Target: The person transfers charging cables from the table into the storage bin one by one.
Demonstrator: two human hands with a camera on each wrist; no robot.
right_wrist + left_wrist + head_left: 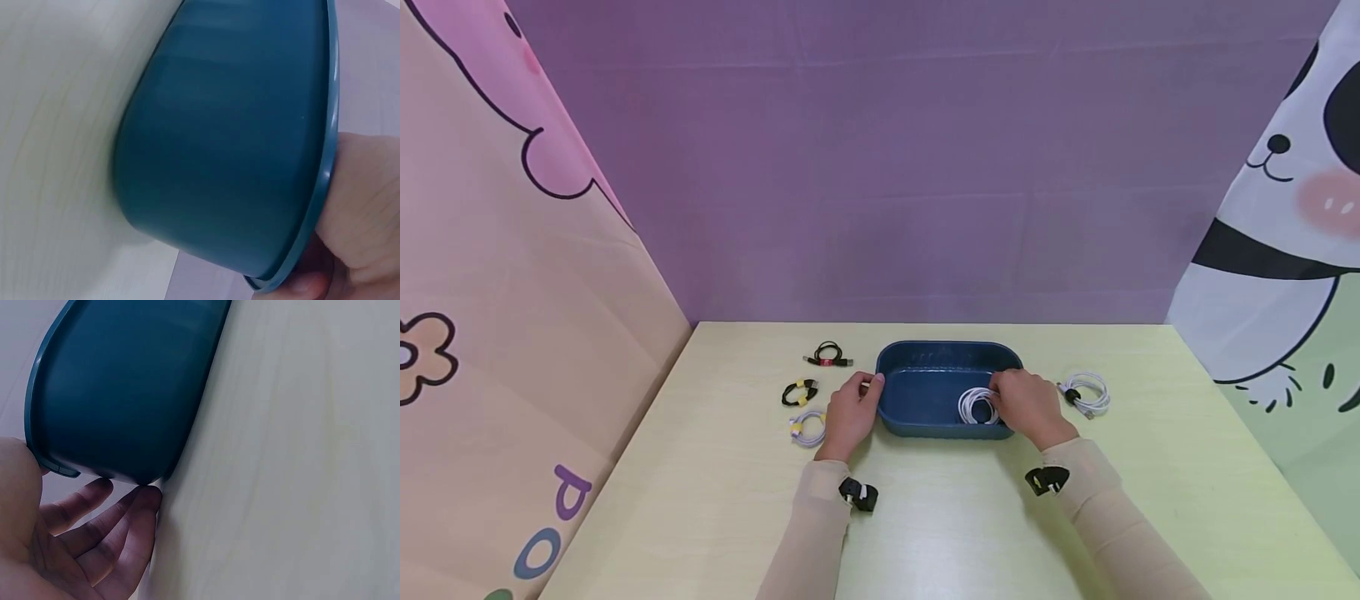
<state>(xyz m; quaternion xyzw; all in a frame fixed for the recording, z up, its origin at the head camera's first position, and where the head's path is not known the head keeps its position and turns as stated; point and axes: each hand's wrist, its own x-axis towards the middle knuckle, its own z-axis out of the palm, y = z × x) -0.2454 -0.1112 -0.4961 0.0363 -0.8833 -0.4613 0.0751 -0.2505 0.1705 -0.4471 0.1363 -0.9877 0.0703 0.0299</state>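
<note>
A dark blue plastic basket [917, 400] sits on the table, its outer wall [119, 394] filling much of the left wrist view. My left hand [852, 412] holds its left end, thumb at the rim and the other fingers bent against the outside wall below. Over the right end reaches my right hand [1030, 404], fingers curled inside at the edge of a coiled white cable [970, 408], which they appear to pinch. That grip is hidden behind the basket wall [219, 144] in the right wrist view.
Left of the basket lie a black cable with a red tie [827, 356], a black cable with yellow ties [800, 392] and a pale cable with yellow ties [808, 428]. Another white cable with a black tie [1086, 395] lies to the right. A purple cloth [925, 167] hangs behind the table.
</note>
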